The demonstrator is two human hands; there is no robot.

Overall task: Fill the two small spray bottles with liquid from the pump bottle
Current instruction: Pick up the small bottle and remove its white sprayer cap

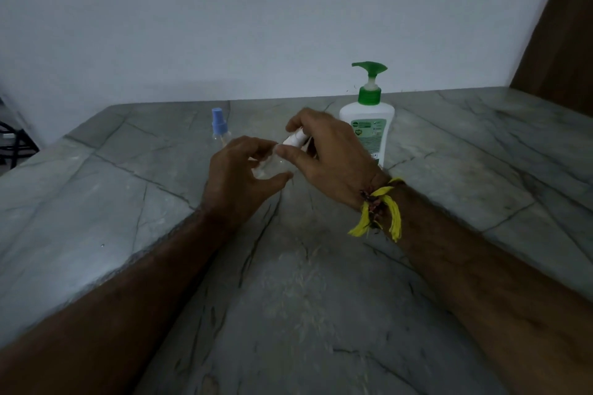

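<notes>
A small clear spray bottle (269,167) with a white spray top (295,139) is tilted between my hands above the marble counter. My left hand (239,176) grips its clear body with thumb and fingers. My right hand (330,154) pinches the white top. A second small clear spray bottle with a blue cap (219,125) stands upright behind my left hand, partly hidden by it. The white pump bottle with a green pump (368,119) stands upright just behind my right hand.
The grey veined marble counter (321,282) runs back to a white wall (256,16). Its left edge (80,135) drops off, with a dark object beyond. A brown wooden panel (558,42) stands at the far right.
</notes>
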